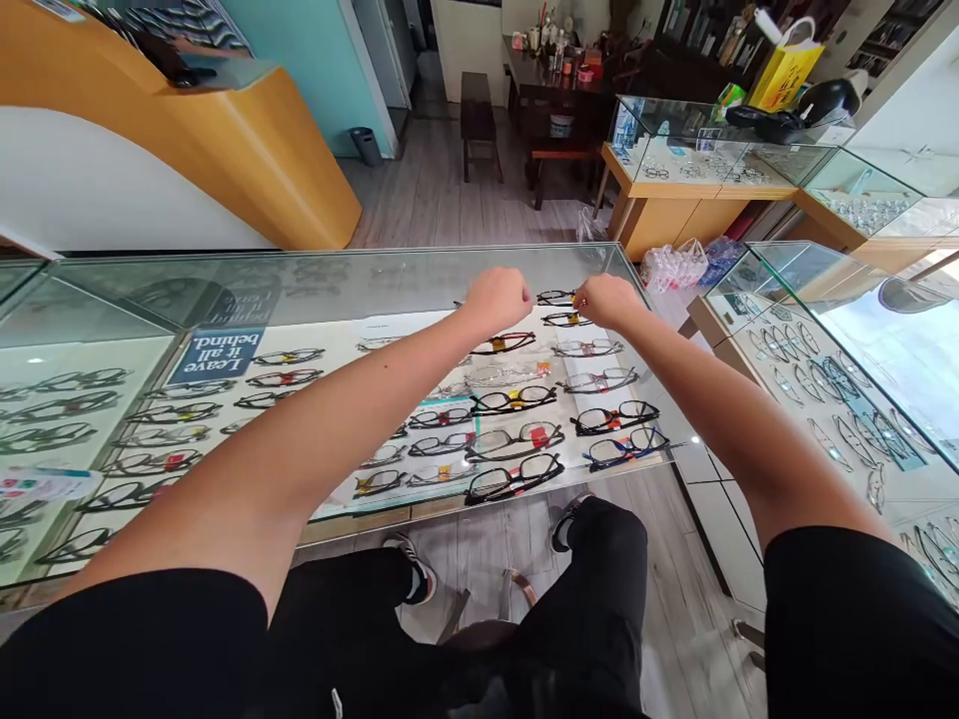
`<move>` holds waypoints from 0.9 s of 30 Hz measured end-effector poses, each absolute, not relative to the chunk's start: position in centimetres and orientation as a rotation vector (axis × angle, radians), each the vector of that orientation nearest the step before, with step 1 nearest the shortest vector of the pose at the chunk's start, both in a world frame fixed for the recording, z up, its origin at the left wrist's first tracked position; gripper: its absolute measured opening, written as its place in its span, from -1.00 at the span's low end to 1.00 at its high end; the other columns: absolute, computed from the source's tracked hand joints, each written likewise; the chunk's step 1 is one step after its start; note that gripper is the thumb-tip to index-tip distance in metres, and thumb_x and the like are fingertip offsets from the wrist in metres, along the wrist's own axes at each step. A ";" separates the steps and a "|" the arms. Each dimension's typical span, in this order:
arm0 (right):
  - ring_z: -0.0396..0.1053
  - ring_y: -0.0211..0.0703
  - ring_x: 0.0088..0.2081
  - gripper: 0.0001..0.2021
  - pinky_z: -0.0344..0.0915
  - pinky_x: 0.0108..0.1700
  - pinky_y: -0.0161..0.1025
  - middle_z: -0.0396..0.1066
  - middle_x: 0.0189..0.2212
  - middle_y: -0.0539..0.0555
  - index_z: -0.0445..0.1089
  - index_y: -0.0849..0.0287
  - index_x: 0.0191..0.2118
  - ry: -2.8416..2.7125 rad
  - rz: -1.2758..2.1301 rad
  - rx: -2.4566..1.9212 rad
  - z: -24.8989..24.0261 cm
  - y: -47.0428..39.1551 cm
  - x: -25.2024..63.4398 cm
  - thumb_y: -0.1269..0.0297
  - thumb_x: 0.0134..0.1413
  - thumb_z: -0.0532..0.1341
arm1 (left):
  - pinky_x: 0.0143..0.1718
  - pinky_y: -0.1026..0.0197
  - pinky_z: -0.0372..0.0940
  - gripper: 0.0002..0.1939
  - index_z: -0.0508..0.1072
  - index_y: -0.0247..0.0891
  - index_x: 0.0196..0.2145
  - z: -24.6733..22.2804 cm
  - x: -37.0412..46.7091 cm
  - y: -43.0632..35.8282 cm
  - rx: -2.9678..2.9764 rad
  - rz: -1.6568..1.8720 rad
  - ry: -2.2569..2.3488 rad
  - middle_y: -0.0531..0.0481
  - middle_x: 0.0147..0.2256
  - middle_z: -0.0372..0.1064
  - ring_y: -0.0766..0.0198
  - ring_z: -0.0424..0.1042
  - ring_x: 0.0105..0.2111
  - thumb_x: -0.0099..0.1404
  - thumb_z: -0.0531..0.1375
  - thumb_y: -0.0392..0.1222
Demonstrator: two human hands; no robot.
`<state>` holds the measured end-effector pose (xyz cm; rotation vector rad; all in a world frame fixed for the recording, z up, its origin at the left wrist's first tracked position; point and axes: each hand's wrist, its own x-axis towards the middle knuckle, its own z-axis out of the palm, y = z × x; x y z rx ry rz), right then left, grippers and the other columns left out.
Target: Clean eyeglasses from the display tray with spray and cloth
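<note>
Both my arms reach out over a glass display case (420,262) holding rows of eyeglasses. My left hand (500,298) is closed above the far part of the case; what it holds, if anything, is hidden. To its right, my right hand (605,299) has its fingers pressed together beside dark-framed glasses (555,298) with a yellow tag; whether it grips them is not clear. Red-and-black glasses (503,343) lie just below my left hand. Nearer me are black glasses with a yellow tag (515,399) and blue-black glasses (626,447).
A blue sign (217,356) lies in the case at left. Another glass case (839,350) stands at right, and a wooden counter (255,130) at back left. Plastic bags (674,266) sit on the floor beyond. A person's striped sleeve (187,22) shows at top left.
</note>
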<state>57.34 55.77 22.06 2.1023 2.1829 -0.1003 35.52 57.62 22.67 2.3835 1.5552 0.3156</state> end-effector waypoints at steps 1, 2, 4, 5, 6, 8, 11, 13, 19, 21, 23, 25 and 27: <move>0.59 0.14 0.01 -0.72 0.43 0.00 -0.12 0.67 0.00 0.22 0.71 0.02 0.00 2.171 -0.099 2.098 22.1 55.8 57.0 0.36 0.24 0.33 | -0.19 0.05 0.32 -0.80 0.75 -0.21 -0.27 23.1 34.8 56.6 2.380 0.352 1.535 -0.17 -0.31 0.64 0.04 0.51 -0.29 0.22 0.29 -0.30; 0.59 0.15 0.00 -0.73 0.43 0.00 -0.12 0.67 -0.01 0.22 0.71 0.03 -0.01 2.164 -0.101 2.093 22.2 55.8 56.8 0.36 0.23 0.34 | -0.21 0.06 0.30 -0.81 0.74 -0.20 -0.30 23.5 34.1 55.5 2.375 0.384 1.515 -0.16 -0.34 0.62 0.05 0.50 -0.32 0.22 0.29 -0.29; 0.59 0.16 0.00 -0.75 0.43 -0.01 -0.11 0.67 -0.03 0.24 0.72 0.04 -0.03 2.152 -0.103 2.082 22.4 55.8 56.4 0.36 0.21 0.36 | -0.23 0.07 0.27 -0.83 0.73 -0.20 -0.36 24.2 32.5 53.1 2.362 0.431 1.477 -0.13 -0.42 0.58 0.07 0.47 -0.36 0.22 0.29 -0.27; 0.59 0.16 0.00 -0.75 0.43 -0.01 -0.11 0.67 -0.03 0.25 0.72 0.05 -0.04 2.144 -0.100 2.076 22.5 55.8 56.3 0.36 0.21 0.37 | -0.25 0.07 0.24 -0.83 0.72 -0.20 -0.39 24.6 31.7 51.8 2.359 0.449 1.456 -0.12 -0.44 0.57 0.08 0.46 -0.38 0.23 0.28 -0.25; 0.59 0.16 0.01 -0.76 0.42 0.00 -0.11 0.66 -0.02 0.26 0.72 0.06 -0.04 2.136 -0.095 2.071 22.5 55.7 56.2 0.36 0.21 0.38 | -0.26 0.07 0.22 -0.82 0.71 -0.20 -0.41 24.9 30.9 50.6 2.356 0.465 1.436 -0.12 -0.44 0.56 0.08 0.46 -0.39 0.25 0.27 -0.23; 0.58 0.17 0.03 -0.76 0.43 0.01 -0.10 0.65 0.02 0.28 0.71 0.07 -0.03 2.116 -0.081 2.067 22.5 55.5 55.9 0.37 0.21 0.38 | -0.29 0.08 0.16 -0.79 0.68 -0.19 -0.45 25.5 29.4 48.3 2.342 0.500 1.411 -0.11 -0.43 0.56 0.09 0.44 -0.39 0.28 0.26 -0.19; 0.58 0.18 0.03 -0.73 0.44 0.02 -0.09 0.63 0.06 0.31 0.70 0.09 0.01 2.078 -0.059 2.076 22.5 54.9 55.5 0.37 0.22 0.38 | -0.32 0.10 0.11 -0.80 0.68 -0.18 -0.44 25.9 27.3 45.4 2.292 0.576 1.411 -0.11 -0.39 0.58 0.10 0.42 -0.39 0.28 0.26 -0.18; 0.59 0.18 0.02 -0.72 0.44 0.02 -0.08 0.63 0.06 0.35 0.69 0.13 0.03 2.062 -0.042 2.091 22.7 54.2 55.1 0.36 0.21 0.38 | -0.34 0.11 0.10 -0.81 0.69 -0.18 -0.40 26.1 26.1 43.8 2.257 0.614 1.424 -0.10 -0.37 0.60 0.11 0.41 -0.39 0.28 0.26 -0.17; 0.58 0.18 0.02 -0.72 0.43 0.03 -0.07 0.64 0.04 0.38 0.68 0.16 0.04 2.145 0.044 2.155 25.9 51.0 53.7 0.33 0.26 0.34 | -0.38 0.15 0.10 -0.78 0.69 -0.16 -0.34 26.0 22.7 39.6 2.140 0.658 1.432 -0.05 -0.34 0.62 0.18 0.36 -0.44 0.32 0.25 -0.08; 0.55 0.17 0.06 -0.71 0.41 0.05 -0.06 0.63 0.07 0.32 0.66 0.10 0.08 2.208 0.085 2.163 27.3 49.4 52.8 0.29 0.33 0.29 | -0.40 0.16 0.11 -0.77 0.70 -0.16 -0.31 25.4 21.7 38.8 2.072 0.694 1.408 -0.04 -0.37 0.59 0.21 0.34 -0.46 0.33 0.24 -0.07; 0.54 0.13 0.07 -0.70 0.39 0.03 -0.09 0.65 0.04 0.21 0.64 0.03 0.10 2.304 0.109 2.152 28.4 47.6 51.4 0.23 0.37 0.25 | -0.42 0.18 0.15 -0.77 0.69 -0.19 -0.28 24.5 20.8 38.5 1.897 0.729 1.345 -0.05 -0.37 0.57 0.24 0.34 -0.48 0.34 0.24 -0.09; 0.55 0.09 0.00 -0.72 0.37 -0.02 -0.12 0.68 -0.05 0.13 0.65 0.00 0.07 2.470 0.104 2.134 29.0 45.3 49.3 0.19 0.37 0.25 | -0.43 0.23 0.23 -0.80 0.67 -0.23 -0.27 23.3 20.1 38.4 1.620 0.763 1.274 -0.08 -0.34 0.57 0.27 0.40 -0.45 0.34 0.24 -0.13; 0.55 0.05 -0.10 -0.75 0.34 -0.10 -0.14 0.69 -0.15 0.09 0.67 0.03 0.02 2.677 0.058 2.106 28.9 42.8 46.8 0.20 0.33 0.29 | -0.44 0.28 0.29 -0.82 0.66 -0.26 -0.25 22.1 19.4 38.3 1.347 0.801 1.221 -0.10 -0.33 0.56 0.30 0.46 -0.43 0.33 0.27 -0.16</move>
